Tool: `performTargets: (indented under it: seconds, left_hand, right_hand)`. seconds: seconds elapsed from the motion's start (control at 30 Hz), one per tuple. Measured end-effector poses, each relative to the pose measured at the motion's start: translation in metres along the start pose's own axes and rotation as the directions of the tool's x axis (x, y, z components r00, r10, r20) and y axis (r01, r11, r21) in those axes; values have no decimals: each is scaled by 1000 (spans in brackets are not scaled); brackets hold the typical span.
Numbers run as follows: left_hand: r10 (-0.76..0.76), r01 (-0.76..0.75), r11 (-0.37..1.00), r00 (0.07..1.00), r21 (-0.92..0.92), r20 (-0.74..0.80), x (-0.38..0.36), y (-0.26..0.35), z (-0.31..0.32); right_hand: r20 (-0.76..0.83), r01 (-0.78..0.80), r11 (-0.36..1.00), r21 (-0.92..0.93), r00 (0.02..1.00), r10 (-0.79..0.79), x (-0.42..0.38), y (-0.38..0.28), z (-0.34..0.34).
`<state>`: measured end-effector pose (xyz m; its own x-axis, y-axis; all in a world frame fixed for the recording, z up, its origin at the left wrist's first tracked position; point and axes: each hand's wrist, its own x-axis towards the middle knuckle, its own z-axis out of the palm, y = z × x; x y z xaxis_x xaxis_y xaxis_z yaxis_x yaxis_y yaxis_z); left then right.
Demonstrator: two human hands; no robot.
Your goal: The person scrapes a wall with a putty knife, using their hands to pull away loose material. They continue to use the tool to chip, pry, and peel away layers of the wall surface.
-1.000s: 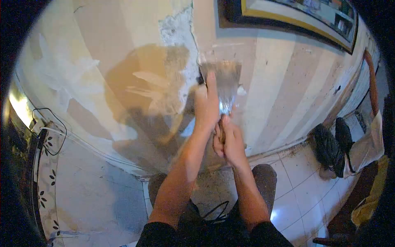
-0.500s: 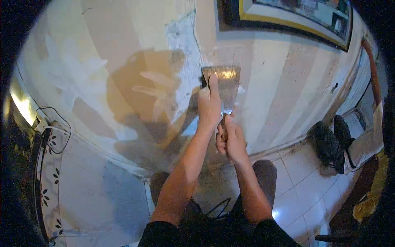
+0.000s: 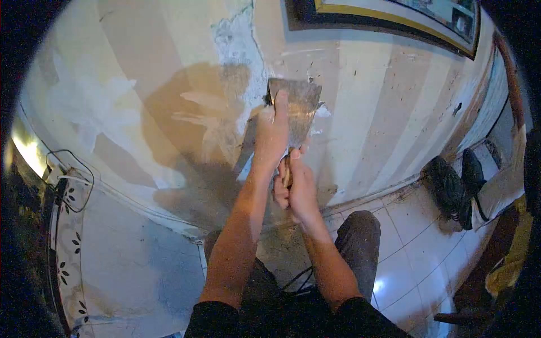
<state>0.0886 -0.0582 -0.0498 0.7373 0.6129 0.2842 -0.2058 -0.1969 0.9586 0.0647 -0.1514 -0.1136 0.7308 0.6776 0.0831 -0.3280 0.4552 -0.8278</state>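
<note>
A wide metal scraper (image 3: 301, 107) is held against the striped wall, its broad edge upward. My right hand (image 3: 301, 188) is closed around its handle (image 3: 288, 172), below the blade. My left hand (image 3: 271, 135) grips the blade's left side, with the thumb lying along the front face. The fingers of that hand are mostly hidden behind it. A rough white patch of bare plaster (image 3: 239, 48) runs up the wall, left of and above the blade. Smaller pale marks (image 3: 322, 111) show just right of the blade.
A framed picture (image 3: 389, 28) hangs at upper right. Dark shoes (image 3: 442, 183) rest on the tiled floor (image 3: 406, 242) at right. A cable (image 3: 93, 180) loops at left near a patterned board (image 3: 70, 248). My knee (image 3: 359, 234) is close to the wall.
The view has shifted, so wall and picture sit farther left and higher. My right hand and the handle have swung left. The glint on the blade has moved down from its top edge.
</note>
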Motion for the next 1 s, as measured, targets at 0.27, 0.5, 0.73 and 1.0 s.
performTargets:
  seconds: [0.27, 0.5, 0.73, 1.0]
  left_hand:
    - [23, -18, 989, 999, 148, -33, -5, 25, -4]
    - [-58, 58, 998, 998, 6, 6, 2, 15, 0]
    - [-65, 64, 998, 997, -26, -36, -7, 29, 6]
    - [40, -36, 996, 998, -86, 46, 2, 32, 7]
  right_hand:
    - [-15, 101, 995, 10, 995, -101, 4, 4, 14]
    - [25, 133, 990, -37, 991, -132, 8, 0, 4]
    - [-11, 123, 990, -65, 992, -124, 8, -8, 4]
    - [53, 155, 976, -155, 987, -148, 7, -26, -3]
